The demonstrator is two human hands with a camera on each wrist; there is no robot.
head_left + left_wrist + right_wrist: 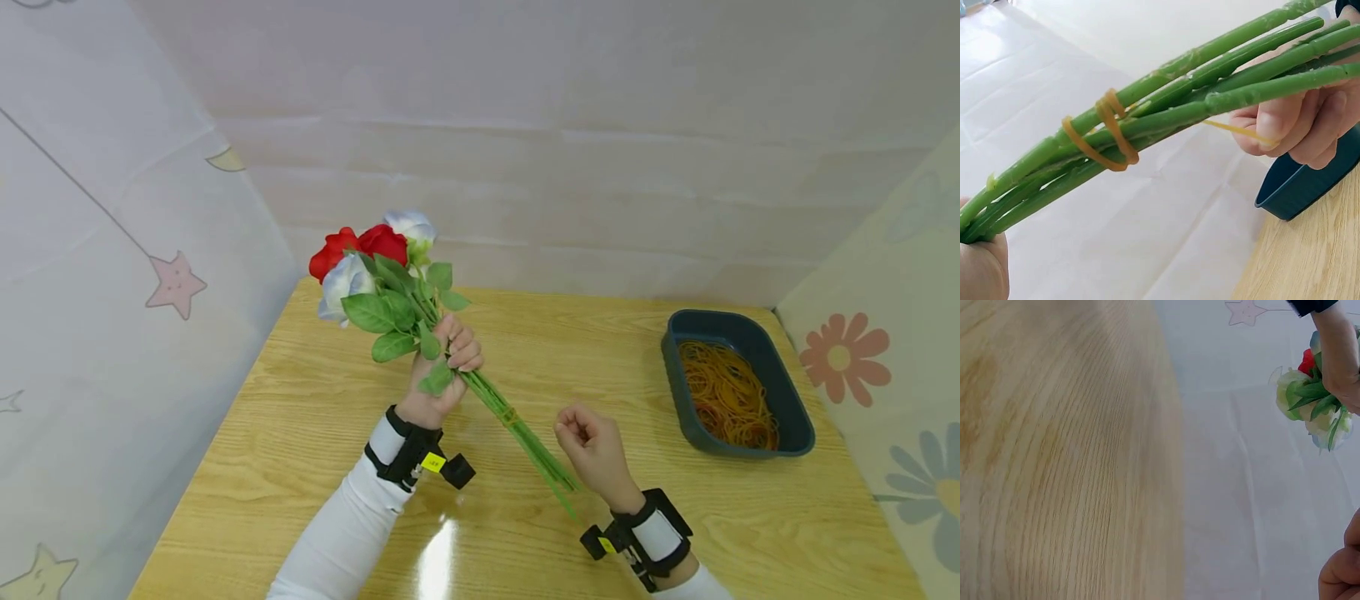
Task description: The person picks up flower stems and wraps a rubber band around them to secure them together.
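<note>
Here, a wooden bench (300, 433) carries a dark blue tray (787, 400) heaped with rubber bands (727, 392), well to the right of the bouquet. The bouquet of red and white roses (375, 267) is raised above the bench, heads tilted up and away, stems (525, 437) slanting down. The left hand (442, 367) is wrapped round the stems just below the leaves. A yellow rubber band (1107, 134) loops the stems further down. The right hand (592, 450), near the stem ends, is curled and pinches a stretched strand of that band (1241, 131)
</note>
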